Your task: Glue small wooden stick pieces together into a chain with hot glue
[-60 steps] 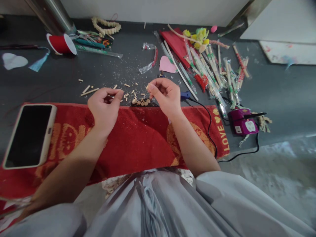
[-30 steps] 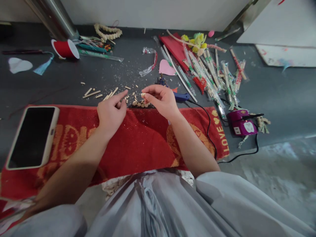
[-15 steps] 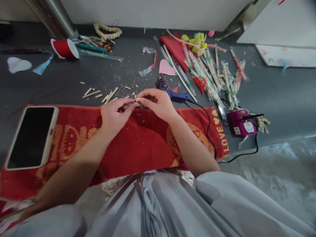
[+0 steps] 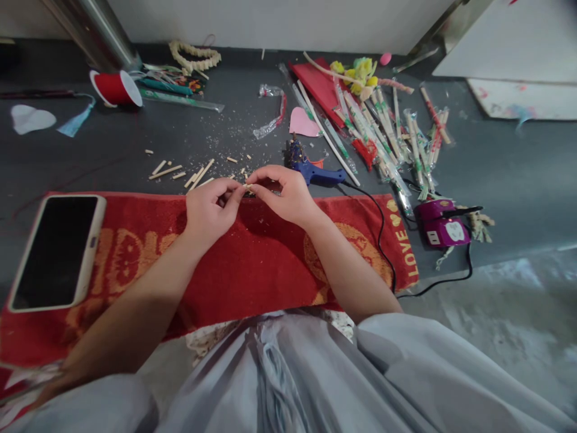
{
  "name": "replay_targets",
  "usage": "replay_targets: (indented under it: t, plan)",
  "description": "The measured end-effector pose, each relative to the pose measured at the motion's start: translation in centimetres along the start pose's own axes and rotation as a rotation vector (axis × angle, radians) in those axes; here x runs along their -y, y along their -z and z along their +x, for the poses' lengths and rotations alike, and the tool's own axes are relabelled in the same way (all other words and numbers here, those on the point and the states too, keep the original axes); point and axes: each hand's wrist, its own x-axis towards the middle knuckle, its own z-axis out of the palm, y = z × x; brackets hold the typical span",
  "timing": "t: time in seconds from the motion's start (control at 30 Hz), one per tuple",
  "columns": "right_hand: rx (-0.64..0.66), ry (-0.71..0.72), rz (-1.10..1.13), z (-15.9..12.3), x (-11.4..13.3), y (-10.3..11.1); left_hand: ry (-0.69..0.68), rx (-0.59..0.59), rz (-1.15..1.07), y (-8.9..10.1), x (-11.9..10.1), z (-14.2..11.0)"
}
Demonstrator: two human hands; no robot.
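Dark gray tabletop [image 4: 175, 135], small wooden piece [image 4: 247, 188] between pinched fingertips of left hand [image 4: 208, 210] and right hand [image 4: 286, 195].

The two hands, left hand [image 4: 210, 210] and right hand [image 4: 288, 195], pinch a tiny wood piece [image 4: 247, 187] just past the far edge of the red towel [image 4: 270, 258]. The phone [image 4: 56, 252] lies on the towel's left end. The blue glue gun [image 4: 322, 175] lies beyond the towel, near the right hand.
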Motion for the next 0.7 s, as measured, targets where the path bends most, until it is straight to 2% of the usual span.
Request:
replay_targets:
  t: [0.13, 0.33, 0.47, 0.63, 0.7]
  plan:
    - [-0.016, -0.012, -0.003, 0.0, 0.0, 0.0, 0.051, -0.034, 0.005, 0.1, -0.3, -0.1]
    - [-0.06, -0.086, 0.086, 0.2, -0.4, 0.0, 0.225, -0.234, -0.194, 0.0, 0.3, 0.6]
    - [-0.061, -0.116, 0.161, 0.2, -0.5, 0.0, 0.27, -0.333, -0.314, -0.3, 1.6, 1.1]
    - [-0.074, -0.129, 0.188, 0.2, -0.5, -0.1, 0.296, -0.238, -0.286, -0.2, 1.2, 1.2]
    - [-0.081, -0.12, 0.165, 0.2, -0.6, -0.1, 0.261, -0.189, -0.272, -0.2, 0.6, 1.0]
